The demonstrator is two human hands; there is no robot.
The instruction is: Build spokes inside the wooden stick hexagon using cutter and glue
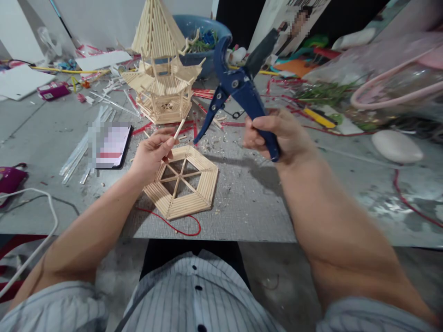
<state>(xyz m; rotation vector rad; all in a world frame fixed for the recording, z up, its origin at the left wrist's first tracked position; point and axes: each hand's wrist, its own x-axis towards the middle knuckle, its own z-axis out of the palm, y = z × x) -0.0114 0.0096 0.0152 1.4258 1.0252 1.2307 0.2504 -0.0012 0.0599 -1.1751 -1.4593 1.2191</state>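
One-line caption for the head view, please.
The right hand holds a blue cutter, the left hand a thin stick, by a hexagonal stick frame and a pagoda model.

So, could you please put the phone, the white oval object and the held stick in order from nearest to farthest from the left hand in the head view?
1. Held stick: in the left hand.
2. Phone: just left of that hand.
3. White oval object: far over on the right.
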